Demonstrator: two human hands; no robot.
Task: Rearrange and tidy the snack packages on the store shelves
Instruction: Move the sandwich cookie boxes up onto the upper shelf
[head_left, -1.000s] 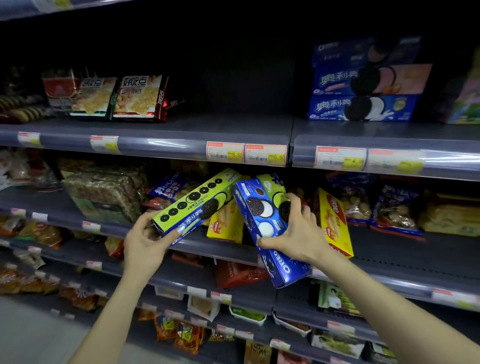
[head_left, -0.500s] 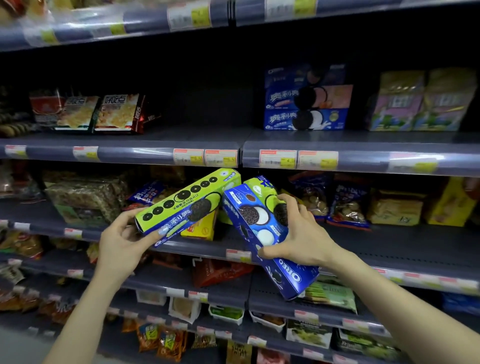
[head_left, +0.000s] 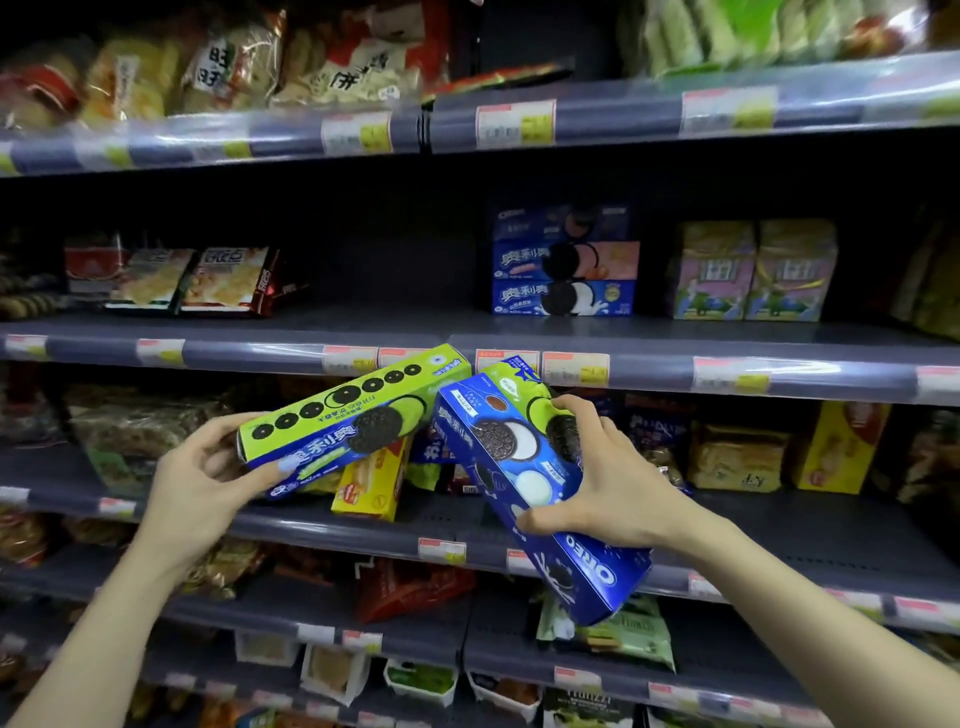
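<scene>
We stand before the store shelves (head_left: 727, 364), dark grey boards with price labels along their front edges, which fill the whole view. On the board above our hands a stack of three blue Oreo boxes (head_left: 565, 262) lies against the back, with two pink and yellow packs (head_left: 753, 270) just beside it on the right and cracker bags (head_left: 208, 280) far on the left. Our right hand (head_left: 602, 478) grips a blue Oreo box (head_left: 535, 499), the fingers curled over its upper edge and the thumb under its lower side; the box is tilted, its lower end hanging in front of the shelf edge below. A second box with green print is held behind it, in the same hand. Our left hand (head_left: 202, 478) holds the green Oreo box (head_left: 353, 415) by its left end, thumb on the front face, and the box slants up to the right in front of the middle shelf. Behind it a yellow biscuit box (head_left: 371, 483) stands on that shelf, leaning.
</scene>
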